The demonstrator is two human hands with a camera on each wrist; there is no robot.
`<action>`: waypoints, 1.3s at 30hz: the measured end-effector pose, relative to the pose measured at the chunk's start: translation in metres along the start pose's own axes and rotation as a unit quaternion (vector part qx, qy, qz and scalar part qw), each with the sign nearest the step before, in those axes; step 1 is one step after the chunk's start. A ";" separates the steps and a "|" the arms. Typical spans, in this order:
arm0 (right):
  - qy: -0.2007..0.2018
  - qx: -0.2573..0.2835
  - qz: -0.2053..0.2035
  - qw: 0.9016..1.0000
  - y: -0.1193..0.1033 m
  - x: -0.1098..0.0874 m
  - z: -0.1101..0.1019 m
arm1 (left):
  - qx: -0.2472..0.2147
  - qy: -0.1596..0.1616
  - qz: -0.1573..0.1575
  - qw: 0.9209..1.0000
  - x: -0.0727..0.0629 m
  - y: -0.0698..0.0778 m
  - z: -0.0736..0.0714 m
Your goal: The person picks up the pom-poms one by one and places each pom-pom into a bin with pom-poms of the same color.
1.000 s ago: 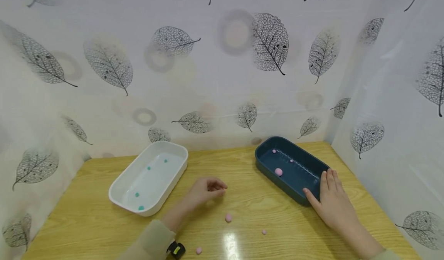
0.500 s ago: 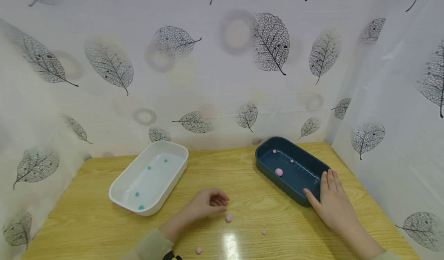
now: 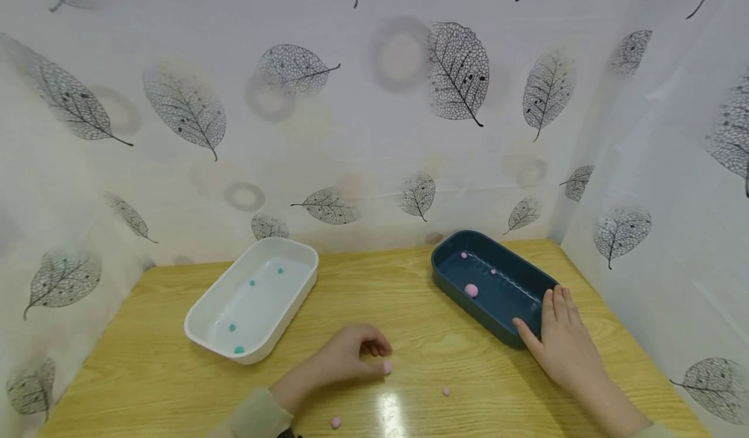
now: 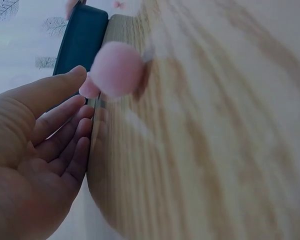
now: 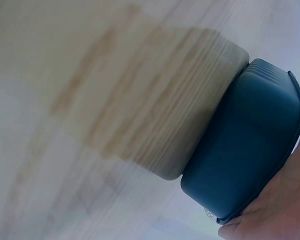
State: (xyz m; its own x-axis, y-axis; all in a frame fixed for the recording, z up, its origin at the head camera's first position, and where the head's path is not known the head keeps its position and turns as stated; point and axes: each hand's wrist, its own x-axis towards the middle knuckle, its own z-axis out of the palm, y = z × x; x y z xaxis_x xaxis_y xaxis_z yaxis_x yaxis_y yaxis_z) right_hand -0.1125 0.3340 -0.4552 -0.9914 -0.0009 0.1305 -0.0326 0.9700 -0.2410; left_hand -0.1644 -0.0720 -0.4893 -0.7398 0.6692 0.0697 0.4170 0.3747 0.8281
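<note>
My left hand [image 3: 348, 355] reaches low over the table, thumb and fingers parted beside a small pink pom-pom [image 3: 387, 367]. In the left wrist view the thumb tip [image 4: 79, 71] is right by that pom-pom [image 4: 89, 87], which is partly hidden; whether they touch I cannot tell. A larger-looking pink pom-pom [image 4: 117, 70] lies nearer that camera. With fingers extended, my right hand [image 3: 567, 350] rests on the near end of the dark blue tray [image 3: 486, 324], thumb and fingers at its rim. Inside that tray lie several pink pom-poms, the biggest [image 3: 471, 290] near its left wall.
A white tray [image 3: 292, 314] with several teal pom-poms [image 3: 232, 327] stands to the left. Two more pink pom-poms lie on the wooden table [image 3: 374, 282], one [image 3: 336, 422] near the front and another [image 3: 446, 392] further right. A leaf-print curtain [image 3: 363, 132] borders the back and sides.
My left hand has come forward toward me and slightly right, down to the pink pom-pom, with the thumb now covering part of it. My right hand and both trays have stayed put.
</note>
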 end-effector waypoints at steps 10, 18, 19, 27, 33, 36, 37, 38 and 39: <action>0.003 0.002 -0.003 1.000 0.002 0.002 0.001 | 0.052 0.000 0.028 0.998 0.000 0.007 0.003; 0.002 0.000 -0.003 1.000 0.003 0.002 0.002 | 0.063 0.006 0.027 0.998 0.001 0.010 0.004; 0.000 0.001 -0.002 1.000 0.002 0.002 0.002 | 0.060 0.006 0.027 0.998 0.001 0.010 0.003; 0.000 0.001 -0.001 1.000 0.001 0.001 0.000 | 0.009 0.011 0.001 1.000 0.003 0.006 0.004; -0.001 0.001 -0.001 1.000 0.000 0.001 0.000 | -0.047 0.018 -0.052 0.997 0.006 0.003 0.003; -0.003 0.002 0.000 1.000 -0.001 0.001 -0.001 | -0.062 0.021 -0.069 0.996 0.008 0.004 0.001; -0.003 0.002 0.000 1.000 -0.001 0.001 -0.001 | -0.065 0.022 -0.078 0.995 0.009 0.004 0.001; -0.003 0.003 0.000 1.000 0.000 0.001 -0.001 | -0.069 0.023 -0.084 0.994 0.010 0.004 0.000; -0.003 0.003 0.000 1.000 0.000 0.001 -0.001 | -0.074 0.025 -0.091 0.993 0.011 0.004 0.000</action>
State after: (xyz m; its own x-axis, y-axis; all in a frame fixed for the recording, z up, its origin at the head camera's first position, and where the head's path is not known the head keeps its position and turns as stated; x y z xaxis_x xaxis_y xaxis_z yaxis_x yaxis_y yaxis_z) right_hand -0.1134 0.3339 -0.4541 -0.9922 -0.0034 0.1249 -0.0343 0.9685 -0.2466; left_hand -0.1703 -0.0632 -0.4849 -0.8227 0.5650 -0.0630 0.1955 0.3851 0.9019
